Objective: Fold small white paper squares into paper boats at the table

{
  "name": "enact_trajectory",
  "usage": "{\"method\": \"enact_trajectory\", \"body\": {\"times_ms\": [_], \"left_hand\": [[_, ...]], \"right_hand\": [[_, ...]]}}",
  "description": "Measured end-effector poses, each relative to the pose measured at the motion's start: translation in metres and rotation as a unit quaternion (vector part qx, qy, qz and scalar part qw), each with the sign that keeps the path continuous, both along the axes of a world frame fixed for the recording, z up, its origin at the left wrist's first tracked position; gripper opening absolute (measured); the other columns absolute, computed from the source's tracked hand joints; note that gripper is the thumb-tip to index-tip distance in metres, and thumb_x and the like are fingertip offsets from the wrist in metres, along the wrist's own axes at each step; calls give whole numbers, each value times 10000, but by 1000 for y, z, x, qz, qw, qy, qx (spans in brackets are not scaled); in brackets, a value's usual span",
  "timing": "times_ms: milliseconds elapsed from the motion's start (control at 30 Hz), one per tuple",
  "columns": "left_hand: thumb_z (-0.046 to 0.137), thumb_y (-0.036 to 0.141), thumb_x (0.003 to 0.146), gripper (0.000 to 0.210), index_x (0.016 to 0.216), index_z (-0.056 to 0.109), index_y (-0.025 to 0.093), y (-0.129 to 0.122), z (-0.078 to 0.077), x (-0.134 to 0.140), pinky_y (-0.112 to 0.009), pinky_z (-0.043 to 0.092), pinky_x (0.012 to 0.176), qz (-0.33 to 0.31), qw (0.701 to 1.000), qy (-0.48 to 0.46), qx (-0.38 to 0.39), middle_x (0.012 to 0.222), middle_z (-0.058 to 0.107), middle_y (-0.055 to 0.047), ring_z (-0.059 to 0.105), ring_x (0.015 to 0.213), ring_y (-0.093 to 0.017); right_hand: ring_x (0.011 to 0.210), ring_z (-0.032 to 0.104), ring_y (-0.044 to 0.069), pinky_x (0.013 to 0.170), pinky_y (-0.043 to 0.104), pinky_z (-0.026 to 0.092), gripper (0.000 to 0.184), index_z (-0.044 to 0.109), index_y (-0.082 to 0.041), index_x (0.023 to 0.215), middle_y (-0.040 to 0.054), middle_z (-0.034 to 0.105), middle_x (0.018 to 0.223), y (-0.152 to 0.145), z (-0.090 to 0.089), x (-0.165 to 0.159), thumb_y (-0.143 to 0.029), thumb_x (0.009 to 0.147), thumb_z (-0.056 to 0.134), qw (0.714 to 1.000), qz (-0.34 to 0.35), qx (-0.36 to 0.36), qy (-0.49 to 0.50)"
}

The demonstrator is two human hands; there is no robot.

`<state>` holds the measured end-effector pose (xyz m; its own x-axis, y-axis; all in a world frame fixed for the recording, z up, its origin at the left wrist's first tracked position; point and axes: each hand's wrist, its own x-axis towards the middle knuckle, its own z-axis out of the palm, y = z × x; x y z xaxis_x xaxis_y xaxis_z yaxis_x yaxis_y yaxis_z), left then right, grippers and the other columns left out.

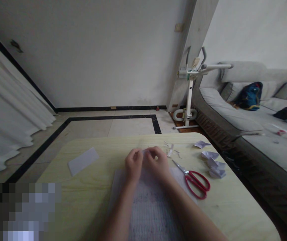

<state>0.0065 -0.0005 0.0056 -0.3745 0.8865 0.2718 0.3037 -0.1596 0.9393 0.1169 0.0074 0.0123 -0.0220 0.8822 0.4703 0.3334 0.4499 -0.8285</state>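
My left hand point(134, 164) and my right hand point(157, 162) meet over the far part of the table. Between their fingertips they pinch a small piece of white paper point(145, 151), mostly hidden by the fingers. Under my forearms lies a large sheet covered in writing point(153, 207). Red-handled scissors point(196, 182) rest to the right of my right hand, blades pointing away and to the left. Thin paper scraps point(170, 150) are scattered just beyond the scissors' tips.
Several folded paper pieces point(213, 162) sit along the right side of the wooden table point(83, 207). A white paper rectangle point(83, 161) lies at the left. Beyond the table stand white exercise equipment point(189, 93) and a grey sofa point(236, 117) with bags on it.
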Motion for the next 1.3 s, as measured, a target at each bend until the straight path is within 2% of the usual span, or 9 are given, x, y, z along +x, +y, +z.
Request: {"method": "enact_trajectory", "body": {"times_ms": [167,300,500,667,833,1033,1300], "left_hand": [[485,251,753,161,717,614,163,0,2,0,-234,466,622,6,1000,-1,-2,675,633,-14,587,666,-154],[482,243,757,173,693,618,158,0,3,-1,-224,461,603,7,1000,-19,-3,659,626,-11,580,646,-146],[496,274,768,207,704,646,147,1,5,-2,-236,475,638,-16,999,-47,9,700,650,-31,593,682,-155],[510,327,784,246,736,662,139,1,7,0,-229,474,638,-62,995,-77,-7,760,673,-45,609,718,-163],[518,330,787,254,771,675,131,1,4,0,-235,475,656,-55,995,-87,-11,794,686,-53,619,754,-171],[528,341,791,264,811,682,129,1,3,0,-263,494,669,-69,991,-111,-10,806,695,-64,631,762,-183],[586,344,764,268,903,681,136,1,8,3,-303,485,823,-78,990,-120,-13,939,700,-87,635,902,-206]], "right_hand": [[675,518,144,619,257,419,99,603,-189,789,18,577,735,-1,-3,0,-140,743,531,998,27,37,-34],[735,527,160,662,275,429,175,587,-195,817,29,580,779,-1,-5,0,-81,715,502,997,38,52,-48],[715,516,158,637,268,423,188,568,-196,787,23,568,762,0,-6,0,-60,698,473,995,31,66,-61],[686,496,153,618,264,405,192,547,-196,769,11,536,733,1,-5,1,-50,678,461,996,6,70,-54],[690,497,154,624,266,404,189,552,-199,802,14,531,751,0,-4,1,-59,714,458,996,20,72,-57],[718,508,157,638,264,421,278,573,-205,841,24,540,805,-2,-3,1,-29,668,445,995,36,68,-64],[680,488,141,614,251,409,191,560,-190,817,9,541,770,-2,0,1,-83,668,509,998,33,37,-38]]}}
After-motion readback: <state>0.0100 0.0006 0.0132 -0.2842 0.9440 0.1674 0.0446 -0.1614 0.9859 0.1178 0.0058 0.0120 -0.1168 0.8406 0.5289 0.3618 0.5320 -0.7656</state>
